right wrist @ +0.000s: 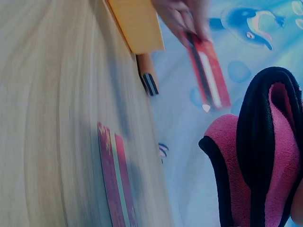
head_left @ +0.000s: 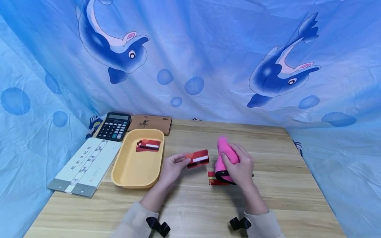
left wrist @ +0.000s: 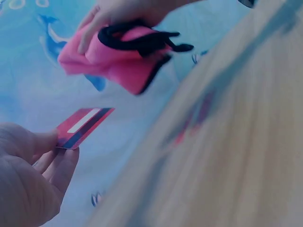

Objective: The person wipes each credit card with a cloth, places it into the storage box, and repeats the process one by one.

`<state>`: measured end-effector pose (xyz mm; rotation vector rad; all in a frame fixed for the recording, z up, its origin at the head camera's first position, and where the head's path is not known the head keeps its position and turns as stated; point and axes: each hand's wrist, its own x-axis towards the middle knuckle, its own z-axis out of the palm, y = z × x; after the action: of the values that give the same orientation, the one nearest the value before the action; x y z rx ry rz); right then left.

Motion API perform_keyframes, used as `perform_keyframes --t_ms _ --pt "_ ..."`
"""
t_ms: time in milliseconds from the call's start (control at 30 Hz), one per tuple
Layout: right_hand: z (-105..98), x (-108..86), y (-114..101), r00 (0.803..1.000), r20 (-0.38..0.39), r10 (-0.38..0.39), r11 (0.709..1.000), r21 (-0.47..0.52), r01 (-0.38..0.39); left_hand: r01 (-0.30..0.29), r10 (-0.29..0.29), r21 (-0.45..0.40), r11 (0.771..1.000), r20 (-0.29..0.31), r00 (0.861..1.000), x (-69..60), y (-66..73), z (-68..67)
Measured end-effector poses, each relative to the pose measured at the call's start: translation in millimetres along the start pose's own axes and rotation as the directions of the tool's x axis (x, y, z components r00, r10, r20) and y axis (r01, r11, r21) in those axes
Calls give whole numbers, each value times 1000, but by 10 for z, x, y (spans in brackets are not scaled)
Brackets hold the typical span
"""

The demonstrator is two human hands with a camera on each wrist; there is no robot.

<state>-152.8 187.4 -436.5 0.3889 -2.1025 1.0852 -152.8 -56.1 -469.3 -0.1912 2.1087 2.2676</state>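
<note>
Between thumb and fingers my left hand (head_left: 174, 168) pinches a red card (head_left: 197, 158) by its edge, its dark stripe and white strip showing, held off the table. My right hand (head_left: 241, 165) grips a bunched pink cloth (head_left: 225, 158) with black edging. Under the cloth, another red card (head_left: 212, 178) with a gold band lies on the wood, partly covered in the head view; the right wrist view shows more of this card (right wrist: 116, 175). To the left, several red cards (head_left: 148, 145) overlap inside a yellow tray (head_left: 135, 177).
Behind the tray are a black calculator (head_left: 114, 126) and a brown, leather-like item (head_left: 151, 124). A white and grey book (head_left: 84, 165) lies at the tray's left. Blue dolphin-printed curtain (head_left: 190, 59) encloses the wooden table (head_left: 190, 205) at the back and sides.
</note>
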Motion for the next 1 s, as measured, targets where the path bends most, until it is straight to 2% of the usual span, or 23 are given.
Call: perform_keyframes --t_ms 67,200,333,433,500,567,667,800,867,933,1000 --pt "40 -2 -35 999 20 -26 1000 3 26 7 -7 -48 999 -4 1000 22 88 40" --pt "164 0 -111 992 47 -119 993 -24 120 -13 15 -88 996 17 1000 39 250 148" --pt "319 -25 -252 974 57 -217 971 -85 222 -62 73 -136 989 75 994 38 344 257" --pt "416 -70 -399 958 70 -277 957 -67 281 -109 120 -120 987 87 989 37 358 291" --pt "458 -93 -481 951 74 -299 952 -38 302 -135 143 -100 986 72 987 31 363 290" --pt "475 -100 -523 951 73 -300 952 -32 303 -160 166 -93 983 69 984 26 371 273" --pt "462 -75 -489 960 46 -277 956 -85 280 -178 188 -108 978 85 979 19 398 231" --pt "392 -21 -340 977 -45 -207 965 -171 197 -208 212 -51 977 81 974 2 421 167" --pt "359 -7 -284 980 -89 -180 969 -190 161 -221 221 -11 975 69 973 -13 428 149" --pt "346 -8 -276 978 -98 -183 967 -197 161 -227 226 3 974 69 972 -25 431 153" --pt "359 -33 -322 975 -59 -215 963 -178 201 -231 231 -20 973 94 968 -31 433 179"
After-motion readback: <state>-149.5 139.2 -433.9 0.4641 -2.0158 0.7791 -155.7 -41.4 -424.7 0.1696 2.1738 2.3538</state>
